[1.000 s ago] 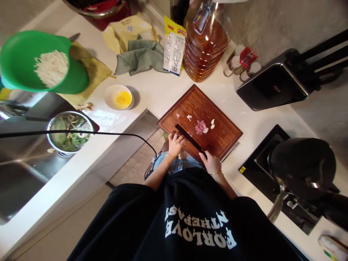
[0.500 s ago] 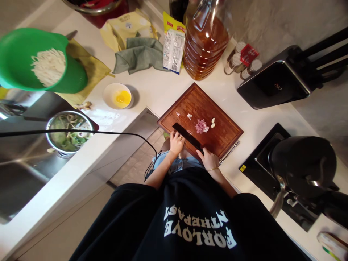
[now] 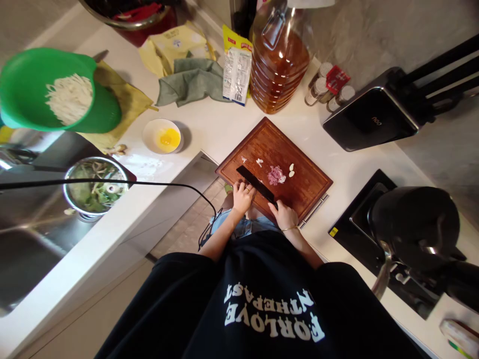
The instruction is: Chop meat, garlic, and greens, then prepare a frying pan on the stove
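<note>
My right hand (image 3: 286, 215) is closed around the handle of a kitchen knife (image 3: 258, 184) with a broad dark blade. The blade slants over the near left part of a wooden cutting board (image 3: 307, 192). Close against the blade's near side are the curled fingers of my left hand (image 3: 243, 197), at the board's edge; what they press on is hidden. Beyond the knife lies a small heap of chopped purplish shallot (image 3: 276, 174). Two pale garlic cloves (image 3: 291, 170) rest to its right, and small white bits (image 3: 259, 162) to its left.
A bowl of egg (image 3: 167, 139), a green colander of noodles (image 3: 71, 99) and a sink with a pot of greens (image 3: 96, 187) are to the left. An oil jug (image 3: 279, 65) stands behind the board. Rightward are a knife block (image 3: 370, 114) and a black pot (image 3: 413, 232) on the stove.
The view has tilted slightly, so the things at the back sit a little lower. The knife and my right hand have shifted slightly away from me; my left hand stays nearly in place.
</note>
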Action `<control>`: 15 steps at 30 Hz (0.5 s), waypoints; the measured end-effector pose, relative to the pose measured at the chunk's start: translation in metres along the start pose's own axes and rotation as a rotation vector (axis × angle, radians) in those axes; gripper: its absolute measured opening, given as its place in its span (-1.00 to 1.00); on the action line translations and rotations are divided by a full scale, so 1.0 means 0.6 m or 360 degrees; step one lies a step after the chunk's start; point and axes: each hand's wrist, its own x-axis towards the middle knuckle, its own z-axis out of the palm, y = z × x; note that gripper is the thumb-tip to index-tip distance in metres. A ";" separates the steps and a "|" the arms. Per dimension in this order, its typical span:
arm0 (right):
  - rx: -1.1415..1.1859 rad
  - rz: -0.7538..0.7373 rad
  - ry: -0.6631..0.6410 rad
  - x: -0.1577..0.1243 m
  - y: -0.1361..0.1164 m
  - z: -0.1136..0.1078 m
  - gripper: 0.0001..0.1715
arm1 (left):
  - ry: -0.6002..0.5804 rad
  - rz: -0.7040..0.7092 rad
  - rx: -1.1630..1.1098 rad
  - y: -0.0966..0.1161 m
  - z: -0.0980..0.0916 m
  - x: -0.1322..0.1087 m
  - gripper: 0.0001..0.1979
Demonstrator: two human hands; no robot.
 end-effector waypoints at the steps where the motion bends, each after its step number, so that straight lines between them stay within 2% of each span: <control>1: 0.0010 0.0005 -0.0009 0.001 0.002 -0.001 -0.34 | 0.0007 0.0003 0.0014 -0.001 -0.001 0.001 -0.75; 8: 0.0138 0.0042 -0.0088 -0.031 0.071 0.012 -0.40 | 0.0028 0.0058 0.0022 -0.003 -0.008 -0.001 -0.76; 15: 0.0684 0.0026 -0.0014 -0.037 0.098 0.015 -0.37 | -0.0018 -0.0004 -0.0017 -0.003 -0.011 -0.004 -0.75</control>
